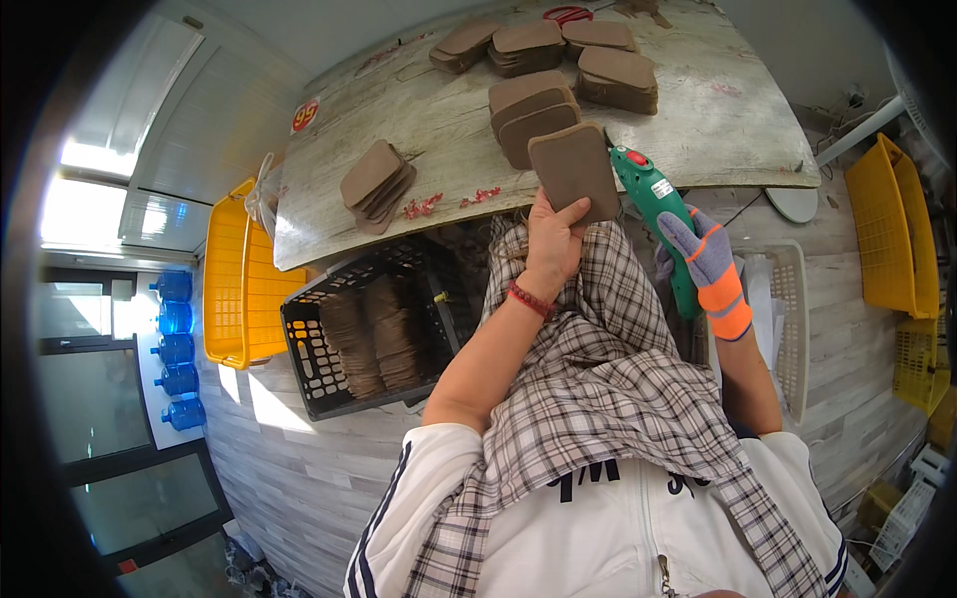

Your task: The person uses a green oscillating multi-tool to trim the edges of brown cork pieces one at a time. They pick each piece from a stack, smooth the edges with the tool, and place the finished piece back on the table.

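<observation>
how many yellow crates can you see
3: one yellow crate stands on the floor left of the table, beside the black basket; a second leans at the right; a third sits below it, partly cut off. More may be hidden.

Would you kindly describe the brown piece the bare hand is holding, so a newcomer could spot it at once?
Start at the grey table covered in stacks of brown pieces. At its near edge, the left hand holds one brown piece upright. Unlike the others it is single, lifted, and beside the green tool.
</observation>
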{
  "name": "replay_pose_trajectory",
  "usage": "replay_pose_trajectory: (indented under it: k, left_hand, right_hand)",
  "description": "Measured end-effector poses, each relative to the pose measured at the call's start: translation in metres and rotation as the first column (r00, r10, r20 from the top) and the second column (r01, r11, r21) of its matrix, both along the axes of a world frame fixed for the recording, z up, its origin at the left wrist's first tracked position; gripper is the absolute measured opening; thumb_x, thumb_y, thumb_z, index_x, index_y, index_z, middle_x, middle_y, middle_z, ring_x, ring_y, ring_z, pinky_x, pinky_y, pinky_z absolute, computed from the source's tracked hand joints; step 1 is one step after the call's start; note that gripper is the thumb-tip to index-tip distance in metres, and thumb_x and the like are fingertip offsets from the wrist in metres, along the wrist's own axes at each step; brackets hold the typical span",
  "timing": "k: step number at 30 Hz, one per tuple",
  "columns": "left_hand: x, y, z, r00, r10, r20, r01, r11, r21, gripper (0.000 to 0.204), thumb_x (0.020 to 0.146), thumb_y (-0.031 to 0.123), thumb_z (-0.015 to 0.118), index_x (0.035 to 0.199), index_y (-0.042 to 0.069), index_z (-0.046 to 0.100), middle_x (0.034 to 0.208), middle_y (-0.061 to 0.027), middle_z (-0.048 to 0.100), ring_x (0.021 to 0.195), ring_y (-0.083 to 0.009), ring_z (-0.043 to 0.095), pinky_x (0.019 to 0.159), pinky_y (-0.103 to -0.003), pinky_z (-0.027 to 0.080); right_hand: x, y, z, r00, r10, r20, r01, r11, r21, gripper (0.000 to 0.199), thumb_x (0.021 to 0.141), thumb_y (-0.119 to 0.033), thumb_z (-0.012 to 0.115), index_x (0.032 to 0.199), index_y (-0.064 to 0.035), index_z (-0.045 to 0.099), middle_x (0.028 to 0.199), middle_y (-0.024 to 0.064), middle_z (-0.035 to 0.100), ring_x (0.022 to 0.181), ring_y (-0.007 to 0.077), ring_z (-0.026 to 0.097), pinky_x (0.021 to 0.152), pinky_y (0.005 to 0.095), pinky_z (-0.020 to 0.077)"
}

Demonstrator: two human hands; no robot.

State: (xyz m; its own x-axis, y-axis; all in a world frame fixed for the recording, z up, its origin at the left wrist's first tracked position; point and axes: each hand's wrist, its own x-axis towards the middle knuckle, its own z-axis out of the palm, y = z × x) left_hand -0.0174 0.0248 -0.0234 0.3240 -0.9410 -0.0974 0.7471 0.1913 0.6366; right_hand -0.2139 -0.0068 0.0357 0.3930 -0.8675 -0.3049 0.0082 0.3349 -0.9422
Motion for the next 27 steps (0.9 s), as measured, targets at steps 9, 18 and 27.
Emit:
replay_pose_trajectory:
  k: [9, 18, 27]
  left_hand:
    - [0.028, 0.014, 0.010, 0.954, -0.185, 0.236, 0.165, 0.981, 0.106, 0.046, 0.080, -0.013, 0.053, 0.122, 0.003, 0.047, 0.113, -0.0088, 0.059, 0.102, -0.0183, 0.059, 0.086, -0.031, 0.051]
    - [0.081, 0.018, 0.034, 0.738, -0.459, 0.495, 0.349, 0.887, 0.302, 0.053, 0.076, -0.011, 0.056, 0.126, 0.002, 0.049, 0.112, -0.0044, 0.060, 0.100, -0.0128, 0.057, 0.087, -0.027, 0.046]
    - [0.086, 0.023, 0.030, 0.623, -0.607, 0.494, 0.450, 0.794, 0.408, 0.053, 0.072, -0.010, 0.058, 0.123, 0.001, 0.051, 0.109, -0.0035, 0.060, 0.097, -0.0123, 0.056, 0.087, -0.027, 0.045]
  right_hand:
    - [-0.015, 0.000, 0.013, 0.994, 0.063, -0.086, -0.068, 0.996, -0.052, 0.032, 0.084, -0.026, 0.067, 0.099, -0.0011, 0.055, 0.063, 0.0025, 0.055, 0.050, 0.0086, 0.054, 0.043, 0.0227, 0.0439]
    - [-0.032, 0.008, 0.018, 0.956, 0.209, -0.204, -0.218, 0.976, -0.023, 0.036, 0.083, -0.026, 0.068, 0.103, 0.0013, 0.055, 0.065, 0.0022, 0.056, 0.051, 0.0072, 0.052, 0.045, 0.0219, 0.0438]
    - [-0.022, 0.014, 0.018, 0.939, 0.264, -0.221, -0.277, 0.960, -0.029, 0.037, 0.083, -0.026, 0.068, 0.105, 0.0010, 0.056, 0.066, 0.0002, 0.056, 0.053, 0.0051, 0.052, 0.046, 0.0200, 0.0423]
